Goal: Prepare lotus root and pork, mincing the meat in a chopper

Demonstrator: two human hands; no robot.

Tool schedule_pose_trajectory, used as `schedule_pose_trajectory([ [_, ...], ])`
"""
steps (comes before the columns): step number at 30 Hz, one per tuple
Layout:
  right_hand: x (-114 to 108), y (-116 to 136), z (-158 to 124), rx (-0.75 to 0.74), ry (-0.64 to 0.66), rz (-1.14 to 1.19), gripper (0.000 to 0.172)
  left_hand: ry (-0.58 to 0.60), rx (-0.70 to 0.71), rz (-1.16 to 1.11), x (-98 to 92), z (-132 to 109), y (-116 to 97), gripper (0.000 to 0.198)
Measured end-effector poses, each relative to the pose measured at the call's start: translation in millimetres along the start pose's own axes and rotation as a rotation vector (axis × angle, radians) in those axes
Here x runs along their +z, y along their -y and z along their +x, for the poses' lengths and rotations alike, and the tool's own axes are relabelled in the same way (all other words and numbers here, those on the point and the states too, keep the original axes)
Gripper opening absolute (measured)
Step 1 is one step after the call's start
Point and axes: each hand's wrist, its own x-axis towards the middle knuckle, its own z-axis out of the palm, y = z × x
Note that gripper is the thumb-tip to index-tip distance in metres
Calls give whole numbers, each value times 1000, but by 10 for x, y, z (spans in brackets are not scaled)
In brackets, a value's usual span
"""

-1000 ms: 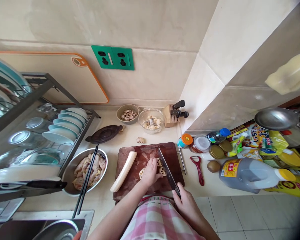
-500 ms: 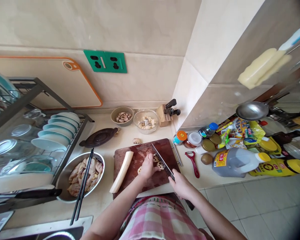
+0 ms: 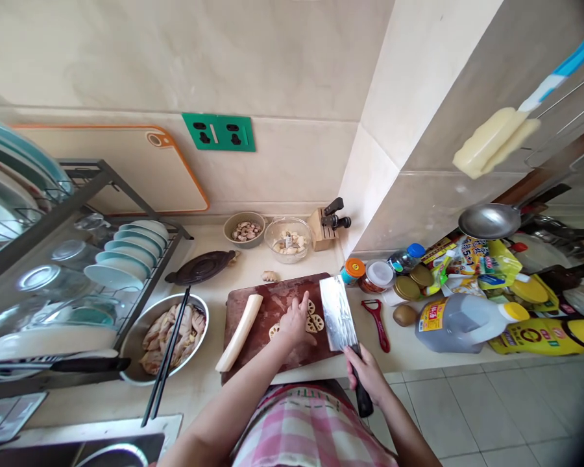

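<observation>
My right hand [image 3: 366,371] is wrapped around the black handle of a cleaver [image 3: 338,314]. Its wide wet blade lies turned flat over the right edge of the brown cutting board [image 3: 278,299]. Over the middle of the board is my left hand [image 3: 296,323], fingers stretched and apart, beside and partly over several lotus root slices [image 3: 315,322]. It covers some of what lies beneath. Another slice [image 3: 274,331] shows left of that hand. A long pale peeled lotus root section [image 3: 239,333] rests along the board's left side.
Left of the board stands a metal bowl [image 3: 206,318] of raw chicken with black chopsticks [image 3: 168,357] across it. Behind are a glass bowl [image 3: 288,259], a strainer bowl [image 3: 228,235] and a knife block [image 3: 322,232]. A red peeler [image 3: 379,327], jars and bottles stand at right.
The cleaver has moved right, away from the slices, and its blade has turned from edge-down to flat. My left hand has shifted slightly right and its fingers have spread.
</observation>
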Motion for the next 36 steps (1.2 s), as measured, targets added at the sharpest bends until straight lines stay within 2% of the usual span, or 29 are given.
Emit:
schedule_pose_trajectory([
  [4, -199, -254, -59, 157, 58, 111, 40, 83, -7, 42, -62, 73, -100, 124],
  [7, -175, -330, -43, 182, 140, 109, 38, 76, -6, 1, -59, 76, -81, 114],
  [13, 34, -211, 119, 190, 218, 110, 37, 51, 37, -204, -4, 65, 56, 111],
  [17, 104, -117, 200, 178, 282, 65, 39, -18, 102, -347, 33, 42, 117, 104],
  [21, 153, -3, 237, 148, 318, 42, 42, -99, 123, -467, -53, -17, 120, 96],
  [25, 215, 320, 303, 119, 340, 61, 43, -205, 162, -485, -354, 1, 117, 94],
  [28, 313, 774, 425, 53, 349, 43, 40, -322, 193, -479, -693, 147, 151, 95],
  [32, 486, 1532, 675, -58, 333, -31, 32, -489, 219, -473, -1211, 559, 246, 93],
  [34, 544, 1863, 790, -94, 298, -89, 28, -524, 186, -460, -1460, 818, 312, 89],
  [36, 558, 2087, 861, -109, 246, -145, 25, -517, 115, -406, -1670, 1067, 389, 86],
])
